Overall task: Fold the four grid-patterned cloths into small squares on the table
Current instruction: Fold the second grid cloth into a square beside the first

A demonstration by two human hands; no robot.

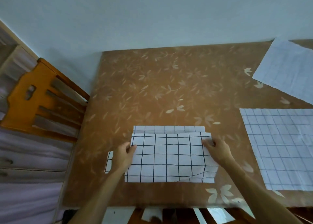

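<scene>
**Both hands hold a half-folded grid cloth at the near middle of the bench**

The grid cloth being folded (169, 157) lies flat on the near middle of the bench (169, 88), white with dark lines. It is doubled over. The top layer's far edge stops just short of the lower layer's far edge, so a narrow strip of the lower layer shows beyond it. The near right corner is rumpled.

The left hand (124, 153) grips the top layer at its left edge near the far corner, with the thumb on top and the fingers curled round the edge. The right hand (216, 149) grips the far right corner the same way, its fingers bent over the cloth. Both forearms reach in from the near edge.

A small piece of grid cloth (109, 162) shows just left of the left wrist. Whether it belongs to the same cloth I cannot tell.

To the right, apart from the held cloth, a second grid cloth (284, 147) lies spread open and runs off the right edge of the view. A third cloth (286, 69) lies at the far right corner, turned at an angle, its lines faint.

The bench has a brown cover with a pale leaf pattern. A wooden chair (42, 96) stands against its left side, and a pale wall (152, 17) rises behind.
</scene>
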